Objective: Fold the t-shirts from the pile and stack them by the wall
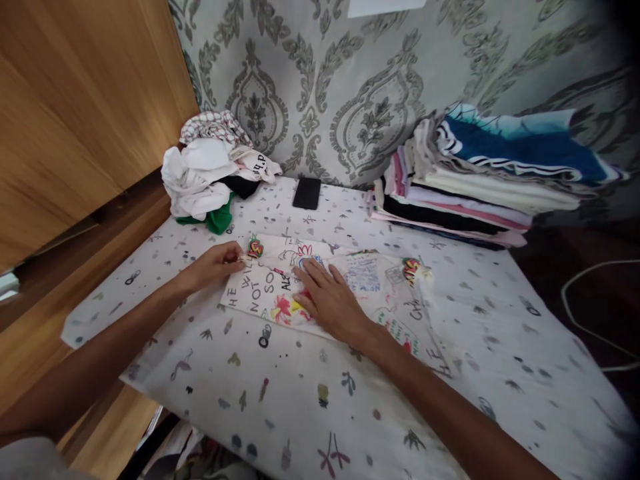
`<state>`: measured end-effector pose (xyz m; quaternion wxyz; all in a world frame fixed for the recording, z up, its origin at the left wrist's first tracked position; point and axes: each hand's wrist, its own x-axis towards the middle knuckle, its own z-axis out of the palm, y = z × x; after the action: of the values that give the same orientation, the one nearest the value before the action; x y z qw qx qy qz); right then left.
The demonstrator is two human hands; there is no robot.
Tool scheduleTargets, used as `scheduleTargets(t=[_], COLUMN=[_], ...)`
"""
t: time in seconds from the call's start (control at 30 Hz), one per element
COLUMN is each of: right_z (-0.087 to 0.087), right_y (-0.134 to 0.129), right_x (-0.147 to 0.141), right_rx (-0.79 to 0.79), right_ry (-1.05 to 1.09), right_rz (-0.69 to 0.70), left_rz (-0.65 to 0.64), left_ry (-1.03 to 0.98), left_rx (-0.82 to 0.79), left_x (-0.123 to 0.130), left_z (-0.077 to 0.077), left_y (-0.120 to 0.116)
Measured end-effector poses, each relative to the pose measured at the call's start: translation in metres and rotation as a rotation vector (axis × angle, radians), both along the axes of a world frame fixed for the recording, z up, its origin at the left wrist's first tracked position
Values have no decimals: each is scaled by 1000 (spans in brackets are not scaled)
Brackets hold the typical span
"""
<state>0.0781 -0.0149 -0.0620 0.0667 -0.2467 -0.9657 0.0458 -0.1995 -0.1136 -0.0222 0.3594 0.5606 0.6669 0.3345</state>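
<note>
A white printed garment lies folded into a long strip across the middle of the table, with black lettering and colourful drawings on it. At its left end, my left hand is closed, fingers and thumb pinching the edge of the cloth. My right hand rests flat on the middle of the garment, palm down and fingers stretched out. The right end of the garment looks loose and wrinkled, and my right forearm passes over its lower part.
A loose heap of clothes sits at the back left, beside a wooden cabinet. A black phone lies near the patterned wall. Folded clothes are stacked at the back right. A white cable hangs beyond the table's right edge.
</note>
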Motion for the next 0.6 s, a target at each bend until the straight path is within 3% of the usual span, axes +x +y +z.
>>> scheduleTargets(t=[0.1,0.23,0.43,0.6], right_z=[2,15,31,23], right_y=[1,5,-3,-16], right_x=[1,-3,-27,-39], right_rx=[-3,-44,-101,-115], right_ry=[-19,-20,28,19], right_rz=[6,16,115,162], left_rz=[58,29,201,108], left_ry=[25,117,398,433], left_rx=[60,92,103,96], left_x=[5,0,-30,-30], left_z=[-3,-3,-11,-16], left_y=[-5,-1,60,100])
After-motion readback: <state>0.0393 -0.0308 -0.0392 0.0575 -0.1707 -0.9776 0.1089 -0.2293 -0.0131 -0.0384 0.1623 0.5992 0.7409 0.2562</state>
